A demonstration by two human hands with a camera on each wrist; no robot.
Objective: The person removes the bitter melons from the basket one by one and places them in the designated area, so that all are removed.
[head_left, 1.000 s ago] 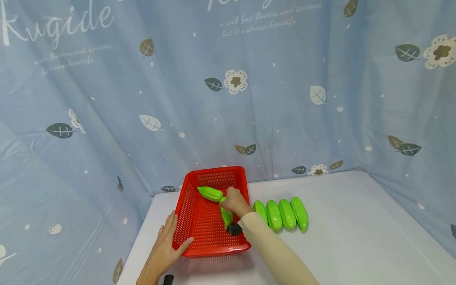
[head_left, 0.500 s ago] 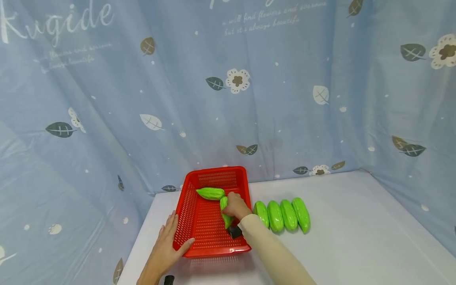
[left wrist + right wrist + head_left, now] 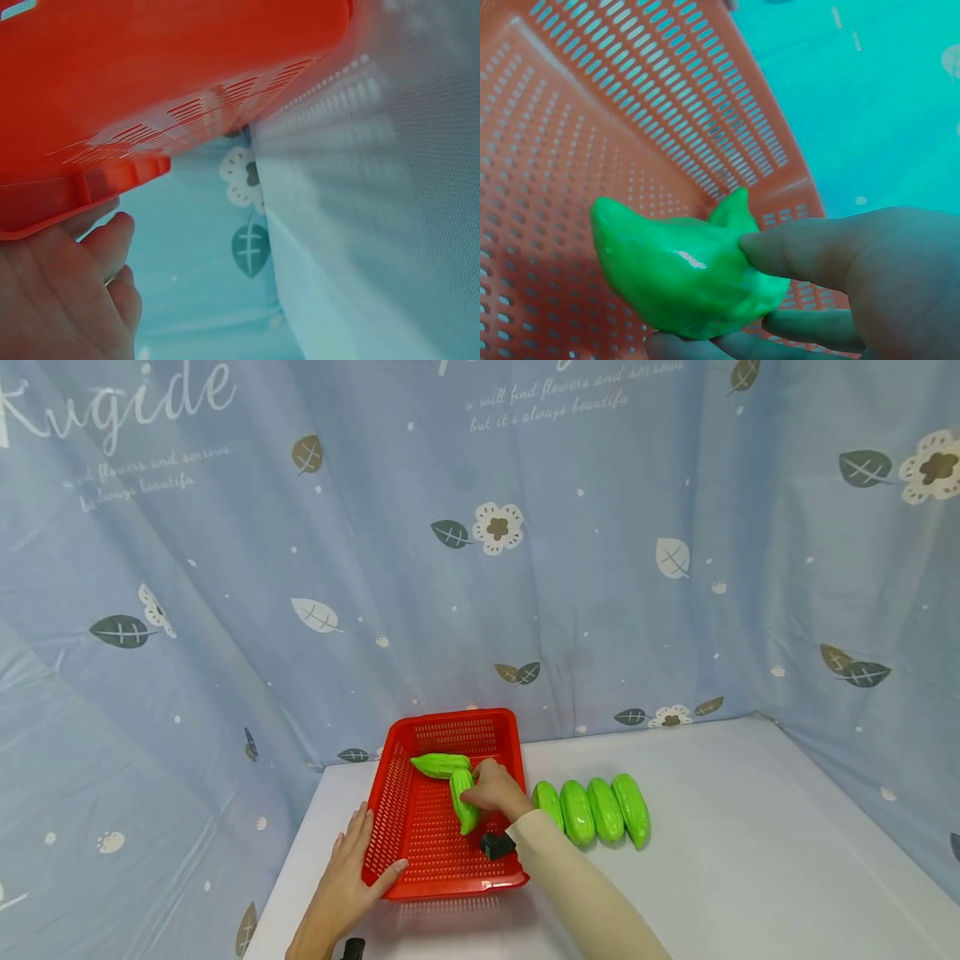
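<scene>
Behind the white table (image 3: pixel 720 827), a pale blue cloth (image 3: pixel 585 618) is hanging in loose folds, and it is also closing the table's left and right sides. White lettering (image 3: pixel 101 410), printed flowers (image 3: pixel 498 528) and leaves (image 3: pixel 315 615) are decorating it above the table. Soft light is falling on the table, seemingly from above, though I am judging this only by the shadows.

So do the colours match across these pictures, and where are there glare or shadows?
Head view: muted blue curtain, glints on the row of gourds, slotted shadow on the table before the red basket. Left wrist view: turquoise curtain, slotted light crossing the table. Right wrist view: stronger turquoise, basket duller and orange, a white glint on the gourd in the right hand.
</scene>
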